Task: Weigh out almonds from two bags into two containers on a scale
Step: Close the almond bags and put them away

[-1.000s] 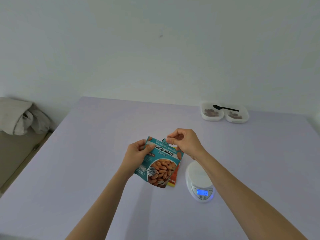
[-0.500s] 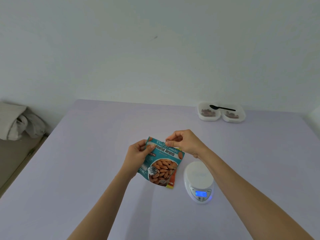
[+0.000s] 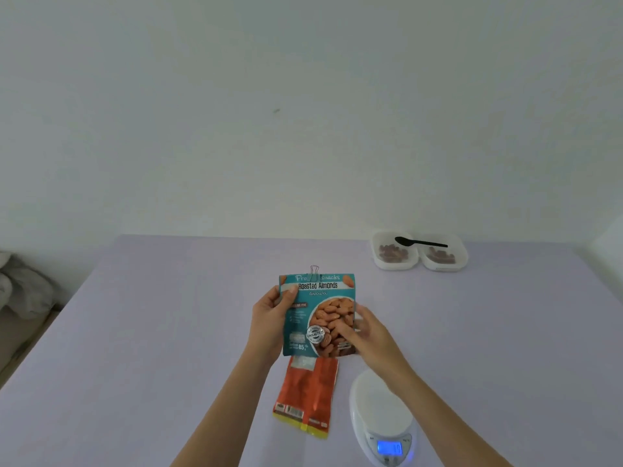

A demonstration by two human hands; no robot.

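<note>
Teal bag (image 3: 317, 315): held upright above the table (image 3: 168, 332), long axis vertical, a binder clip (image 3: 314, 272) on its top edge.
Left hand (image 3: 269, 315): grips the upper left edge, thumb on the front.
Right hand (image 3: 365, 332): fingers lie on the lower right front; whether it pinches, I cannot tell.
Key relation: the clip is at the far end, above both hands; the left hand is nearer.
Orange bag (image 3: 308, 396): flat, just below the teal one.
Scale (image 3: 381, 406): near right, display lit.
Containers (image 3: 392, 264): far right, a spoon (image 3: 419, 243) across them.

A lilac surface (image 3: 168, 348) meets a white wall (image 3: 303, 79) with one small dark mark (image 3: 276, 110). Crumpled pale cloth (image 3: 23, 288) lies beyond its left edge; a black spoon (image 3: 419, 243), far right.
</note>
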